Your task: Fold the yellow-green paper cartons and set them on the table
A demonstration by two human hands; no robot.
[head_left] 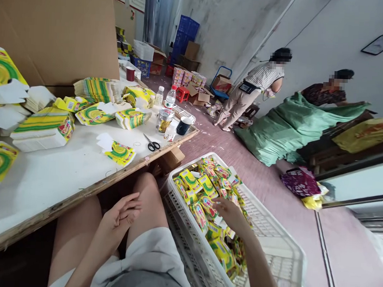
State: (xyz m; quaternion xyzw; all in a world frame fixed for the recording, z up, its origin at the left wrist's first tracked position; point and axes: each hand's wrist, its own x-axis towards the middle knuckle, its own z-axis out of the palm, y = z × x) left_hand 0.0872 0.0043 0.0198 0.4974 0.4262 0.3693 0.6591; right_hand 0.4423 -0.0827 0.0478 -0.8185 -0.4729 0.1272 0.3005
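Note:
My left hand (122, 214) rests on my left thigh with the fingers loosely curled and nothing in it. My right hand (229, 213) reaches down into a white slatted plastic crate (278, 249) on the floor to my right and lies on a pile of small yellow and green printed boxes (205, 190). Its fingertips are buried among the boxes, so I cannot see whether they grip one. On the white table (50, 175) in front of me lie flat and folded cartons of the same print (44, 126), and one loose flat carton (119, 152) sits near the edge.
Black scissors (152, 145), a glass jar (164, 119), a dark cup (183, 125) and two water bottles (170, 96) stand at the table's right end. A large cardboard sheet (56, 32) leans behind. Two people work by green sacks (284, 126) across the pink floor.

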